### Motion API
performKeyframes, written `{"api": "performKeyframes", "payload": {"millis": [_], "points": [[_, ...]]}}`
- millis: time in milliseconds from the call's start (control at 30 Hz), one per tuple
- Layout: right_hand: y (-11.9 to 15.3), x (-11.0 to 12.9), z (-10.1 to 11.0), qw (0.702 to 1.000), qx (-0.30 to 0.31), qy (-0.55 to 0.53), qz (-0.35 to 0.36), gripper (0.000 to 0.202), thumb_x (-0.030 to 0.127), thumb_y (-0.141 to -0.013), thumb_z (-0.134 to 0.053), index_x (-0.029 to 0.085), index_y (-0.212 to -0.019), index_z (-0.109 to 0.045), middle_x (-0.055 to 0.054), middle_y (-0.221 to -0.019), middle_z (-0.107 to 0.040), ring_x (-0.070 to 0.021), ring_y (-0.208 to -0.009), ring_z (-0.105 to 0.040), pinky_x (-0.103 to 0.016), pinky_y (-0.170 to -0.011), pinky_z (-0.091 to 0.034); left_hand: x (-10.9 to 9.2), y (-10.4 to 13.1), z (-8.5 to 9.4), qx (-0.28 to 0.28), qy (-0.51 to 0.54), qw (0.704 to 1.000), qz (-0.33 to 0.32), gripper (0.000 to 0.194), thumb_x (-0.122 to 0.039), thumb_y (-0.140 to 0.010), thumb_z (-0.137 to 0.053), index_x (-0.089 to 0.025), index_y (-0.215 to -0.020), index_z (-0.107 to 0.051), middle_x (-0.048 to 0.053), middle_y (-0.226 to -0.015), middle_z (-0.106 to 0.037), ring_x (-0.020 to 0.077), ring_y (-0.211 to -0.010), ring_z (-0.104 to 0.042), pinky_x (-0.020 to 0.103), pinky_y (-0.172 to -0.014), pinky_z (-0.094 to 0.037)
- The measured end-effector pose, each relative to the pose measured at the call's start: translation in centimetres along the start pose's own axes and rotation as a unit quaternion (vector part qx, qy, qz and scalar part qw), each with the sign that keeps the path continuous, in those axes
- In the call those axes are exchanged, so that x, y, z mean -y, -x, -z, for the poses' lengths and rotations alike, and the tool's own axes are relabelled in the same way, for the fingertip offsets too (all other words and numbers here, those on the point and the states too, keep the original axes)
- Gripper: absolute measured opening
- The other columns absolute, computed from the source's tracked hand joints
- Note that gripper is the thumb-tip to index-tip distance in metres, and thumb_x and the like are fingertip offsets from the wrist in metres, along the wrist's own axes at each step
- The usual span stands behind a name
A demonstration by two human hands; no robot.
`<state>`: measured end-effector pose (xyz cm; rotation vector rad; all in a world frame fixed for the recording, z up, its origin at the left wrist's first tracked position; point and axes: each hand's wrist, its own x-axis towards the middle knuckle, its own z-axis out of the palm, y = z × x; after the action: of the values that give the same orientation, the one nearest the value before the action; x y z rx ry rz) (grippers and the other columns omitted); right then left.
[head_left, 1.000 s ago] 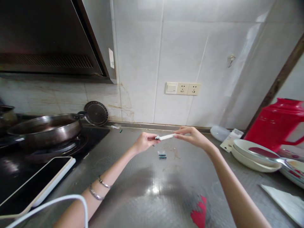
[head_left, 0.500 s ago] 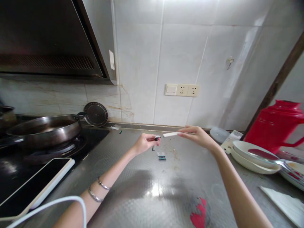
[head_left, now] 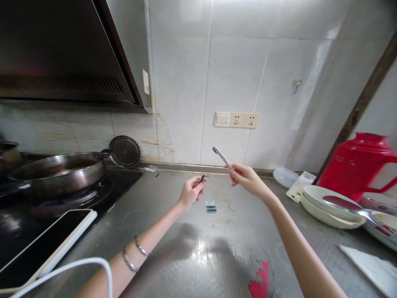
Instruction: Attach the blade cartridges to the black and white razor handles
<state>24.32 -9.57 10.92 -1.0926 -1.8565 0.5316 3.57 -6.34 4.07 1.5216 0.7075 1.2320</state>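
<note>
My right hand [head_left: 246,178] is raised above the counter, closed on the lower end of a slim whitish-grey handle [head_left: 223,157]. The handle looks like a razor's, tilting up and left to a bent, dark tip. Lower and to the left, my left hand [head_left: 190,192] pinches a small black piece [head_left: 202,179] between thumb and fingers; its exact kind is too small to tell. The two held things are apart. On the counter, just right of my left hand, lies a small clear case [head_left: 210,206] with dark teal strips in it.
A steel pan [head_left: 62,174] stands on the stove at left, near a phone [head_left: 46,248] and a white cable [head_left: 93,260]. A small teal piece [head_left: 156,174] lies by the wall. Stacked dishes [head_left: 331,207] and a red thermos jug [head_left: 356,165] stand at right.
My right hand has swung the handle from level to pointing up and left, away from my left hand. The left hand has turned, and the black piece in it now tilts upward.
</note>
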Motion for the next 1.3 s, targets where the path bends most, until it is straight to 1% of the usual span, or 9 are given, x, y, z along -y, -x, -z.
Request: {"api": "performKeyframes", "payload": {"millis": [100, 200, 367, 567, 700, 800, 933, 1133, 1300], "points": [[0.0, 0.6, -1.0, 0.997, -0.009, -0.068, -0.025, 0.038, 0.037, -0.079, -0.049, 0.016, -0.11, -0.054, 0.004, -0.061, -0.045, -0.0071, -0.046, -0.041, -0.02, -0.041, -0.04, 0.0, 0.0, -0.1, -0.02, 0.003, 1.0, 0.006, 0.036, -0.043, -0.074, -0.054, -0.013, -0.095, -0.056, -0.007, -0.052, -0.041, 0.0031, -0.036, -0.03, 0.016, -0.033, -0.023], [0.3, 0.8, -2.2, 0.989, -0.013, -0.134, -0.055, 0.043, 0.035, -0.077, -0.05, 0.018, -0.117, -0.051, 0.005, -0.062, -0.043, -0.0055, -0.044, -0.036, -0.017, -0.037, -0.038, -0.1, -0.1, -0.1, -0.023, 0.009, 1.0, -0.002, 0.043, -0.049, -0.079, -0.045, -0.013, -0.098, -0.056, -0.005, -0.057, -0.042, 0.0042, -0.041, -0.032, 0.017, -0.036, -0.022], [2.1, -0.3, -4.7, 0.98, -0.048, -0.155, -0.115, 0.055, 0.032, -0.077, -0.048, 0.022, -0.131, -0.04, 0.007, -0.056, -0.035, -0.006, -0.042, -0.033, -0.014, -0.03, -0.034, 0.4, -0.3, -0.1, -0.025, -0.026, 0.999, -0.022, 0.033, -0.042, -0.081, -0.044, -0.013, -0.092, -0.055, -0.004, -0.061, -0.041, 0.0056, -0.047, -0.033, 0.018, -0.04, -0.024], [5.3, -0.3, -8.4, 0.966, -0.076, -0.199, -0.144, 0.058, 0.04, -0.08, -0.046, 0.021, -0.135, -0.037, 0.009, -0.049, -0.032, -0.0047, -0.036, -0.027, -0.015, -0.03, -0.026, 1.4, -0.5, -0.2, -0.015, -0.061, 0.996, -0.055, 0.027, -0.039, -0.082, -0.046, -0.014, -0.088, -0.052, -0.004, -0.063, -0.042, 0.0065, -0.051, -0.036, 0.018, -0.045, -0.027], [7.5, 0.9, -10.7, 0.96, -0.075, -0.23, -0.144, 0.056, 0.042, -0.08, -0.05, 0.02, -0.131, -0.044, 0.008, -0.048, -0.035, -0.0051, -0.038, -0.028, -0.016, -0.034, -0.025, 1.5, -0.8, 0.0, -0.044, -0.055, 0.995, -0.067, 0.024, -0.037, -0.083, -0.045, -0.014, -0.088, -0.051, -0.004, -0.064, -0.042, 0.0063, -0.051, -0.034, 0.018, -0.046, -0.028], [7.5, 1.6, -10.7, 0.947, -0.092, -0.264, -0.158, 0.06, 0.043, -0.079, -0.05, 0.02, -0.133, -0.04, 0.009, -0.048, -0.033, -0.0049, -0.038, -0.026, -0.016, -0.033, -0.022, 1.2, -0.8, 0.0, -0.05, -0.051, 0.995, -0.075, 0.022, -0.036, -0.083, -0.045, -0.015, -0.088, -0.049, -0.003, -0.065, -0.043, 0.0063, -0.051, -0.034, 0.018, -0.047, -0.028], [5.9, 2.0, -9.6, 0.92, -0.141, -0.324, -0.167, 0.066, 0.043, -0.075, -0.055, 0.023, -0.135, -0.036, 0.01, -0.052, -0.031, -0.0028, -0.037, -0.019, -0.013, -0.032, -0.015, 0.8, -0.5, -0.3, -0.018, -0.05, 0.996, -0.073, 0.02, -0.035, -0.083, -0.045, -0.016, -0.09, -0.048, -0.002, -0.068, -0.049, 0.0071, -0.053, -0.039, 0.018, -0.048, -0.03], [6.4, 2.6, -10.7, 0.898, -0.11, -0.372, -0.21, 0.068, 0.044, -0.074, -0.057, 0.024, -0.135, -0.034, 0.011, -0.051, -0.028, -0.0026, -0.037, -0.016, -0.013, -0.032, -0.012, 0.6, -0.4, -0.2, -0.025, -0.044, 0.996, -0.079, 0.022, -0.036, -0.083, -0.046, -0.016, -0.092, -0.048, -0.002, -0.066, -0.05, 0.0072, -0.053, -0.039, 0.018, -0.049, -0.03], [5.8, 2.8, -10.5, 0.881, -0.142, -0.406, -0.198, 0.067, 0.041, -0.071, -0.061, 0.026, -0.132, -0.038, 0.008, -0.06, -0.038, -0.001, -0.038, -0.018, -0.013, -0.033, -0.011, 0.4, -0.4, -0.3, -0.015, -0.042, 0.996, -0.077, 0.02, -0.034, -0.083, -0.046, -0.016, -0.092, -0.048, -0.003, -0.064, -0.047, 0.0068, -0.051, -0.038, 0.018, -0.047, -0.028]]}}
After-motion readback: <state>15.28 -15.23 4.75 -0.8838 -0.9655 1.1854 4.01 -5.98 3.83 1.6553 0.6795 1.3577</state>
